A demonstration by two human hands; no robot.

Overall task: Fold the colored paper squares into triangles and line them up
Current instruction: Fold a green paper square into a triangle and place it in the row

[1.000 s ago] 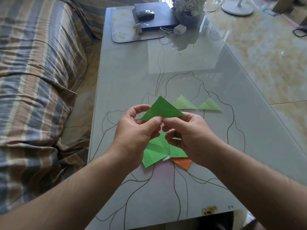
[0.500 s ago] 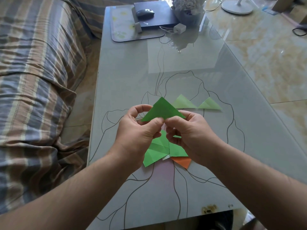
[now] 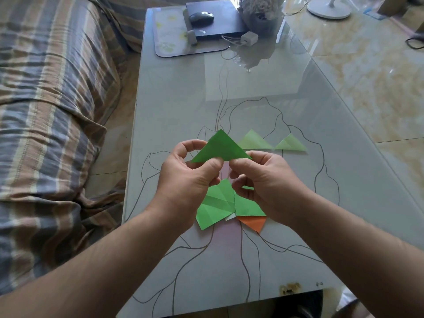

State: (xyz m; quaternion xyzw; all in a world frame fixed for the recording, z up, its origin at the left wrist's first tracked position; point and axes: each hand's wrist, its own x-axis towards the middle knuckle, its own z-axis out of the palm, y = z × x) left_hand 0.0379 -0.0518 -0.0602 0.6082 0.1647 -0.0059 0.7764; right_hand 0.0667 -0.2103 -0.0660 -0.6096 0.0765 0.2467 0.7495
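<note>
Head view: both hands hold the dark green triangle (image 3: 221,146) above the surface (image 3: 286,260), its long folded edge running nine to three o'clock and its apex at twelve. The left hand (image 3: 187,177) pinches that edge left of its middle; the right hand (image 3: 263,180) pinches it near the right corner. Two pale green triangles (image 3: 254,142) lie in a row toward two o'clock, nearer the right hand.
</note>
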